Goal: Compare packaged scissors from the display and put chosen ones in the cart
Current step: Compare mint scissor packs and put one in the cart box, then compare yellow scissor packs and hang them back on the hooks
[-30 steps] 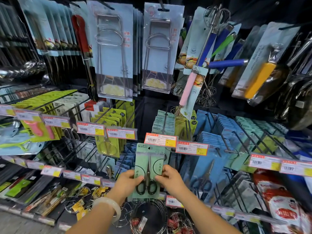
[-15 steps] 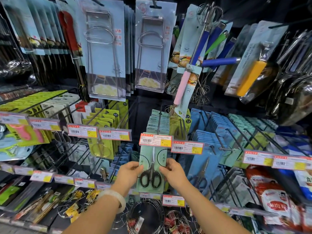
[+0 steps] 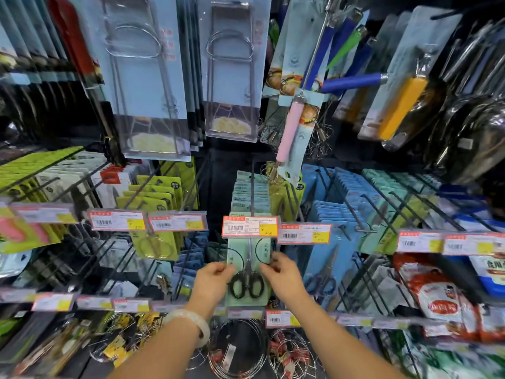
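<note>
A pale green card with black-handled scissors (image 3: 247,283) hangs upright at the front of its peg, its top tucked behind an orange and yellow price tag (image 3: 250,226). My left hand (image 3: 211,280) pinches the card's left edge; a white bangle sits on that wrist. My right hand (image 3: 284,277) pinches the right edge. More green cards (image 3: 250,195) of the same kind line the peg behind it. Blue scissor packs (image 3: 328,263) hang just to the right. No cart is in view.
Yellow-green packs (image 3: 155,198) fill pegs to the left. Large blister cards with wire utensils (image 3: 147,77) and whisks with coloured handles (image 3: 352,80) hang overhead. Wire coils (image 3: 237,348) lie on the shelf below. Peg rods stick out toward me across the whole row.
Both hands have carried the green scissors card upward and toward the display, so its top now sits behind the price tag. My view has moved closer to the shelves.
</note>
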The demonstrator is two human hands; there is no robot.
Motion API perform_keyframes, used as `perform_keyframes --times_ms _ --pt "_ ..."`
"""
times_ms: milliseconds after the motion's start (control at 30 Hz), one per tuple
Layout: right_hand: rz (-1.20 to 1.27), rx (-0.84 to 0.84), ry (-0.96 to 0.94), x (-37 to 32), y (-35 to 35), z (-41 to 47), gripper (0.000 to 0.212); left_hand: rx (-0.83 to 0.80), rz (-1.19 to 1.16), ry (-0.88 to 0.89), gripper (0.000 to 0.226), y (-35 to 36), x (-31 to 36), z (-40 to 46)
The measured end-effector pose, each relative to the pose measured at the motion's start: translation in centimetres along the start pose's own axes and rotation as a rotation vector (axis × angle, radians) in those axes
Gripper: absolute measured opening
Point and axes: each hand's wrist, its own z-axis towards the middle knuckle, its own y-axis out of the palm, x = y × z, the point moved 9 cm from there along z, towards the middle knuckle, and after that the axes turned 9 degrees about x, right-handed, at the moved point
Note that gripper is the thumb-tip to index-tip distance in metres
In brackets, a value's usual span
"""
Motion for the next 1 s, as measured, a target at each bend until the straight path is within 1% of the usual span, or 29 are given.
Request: perform_keyframes --times_ms 100,167,267,367,433,500,567,667,700,800,933,1000 --pt "-0.109 -0.02 0.093 1.4 0.3 -0.2 0.047 -0.012 0.114 -0.021 0.046 0.6 -1.0 0.5" --pt "-0.215 -0.058 0.154 3.5 0.5 -0.8 0.058 -0.071 0.258 -0.04 0.054 1.7 -2.4 0.5" --pt "-0.397 -0.091 0.22 7.1 -0.5 -2.4 0.058 -0.233 0.587 0.058 0.06 4.8 -3.7 -1.1" --pt "-0.553 -0.145 0.244 9.9 -2.7 -4.2 0.056 -0.372 0.735 0.206 0.062 9.1 -3.6 -3.7" --pt "-0.672 -0.152 0.248 11.3 -5.2 -5.2 0.054 -0.436 0.886 0.352 0.065 12.2 -2.9 -5.5" --pt "-0.766 -0.118 0.239 12.2 -8.6 -6.0 0.048 -0.484 1.05 0.546 0.064 15.5 -1.5 -7.9" --pt "-0.838 -0.07 0.231 12.8 -12.6 -6.7 0.045 -0.525 1.125 0.68 0.062 18.8 0.1 -10.6" --pt "-0.925 -0.01 0.266 13.8 -19.4 -7.6 0.051 -0.59 1.173 0.845 0.057 24.3 2.4 -15.6" --pt "-0.946 0.014 0.284 14.2 -21.9 -8.1 0.054 -0.61 1.18 0.896 0.055 26.2 3.3 -17.6" --pt "-0.955 0.107 0.325 15.8 -29.3 -10.0 0.053 -0.677 1.214 1.015 0.05 31.8 4.7 -23.6" --pt "-0.947 0.207 0.434 19.2 -38.7 -14.3 0.049 -0.759 1.247 1.181 0.053 38.5 5.1 -31.5" --pt "-0.946 0.224 0.496 20.9 -42.7 -16.9 0.052 -0.804 1.246 1.22 0.054 41.4 4.9 -35.4"
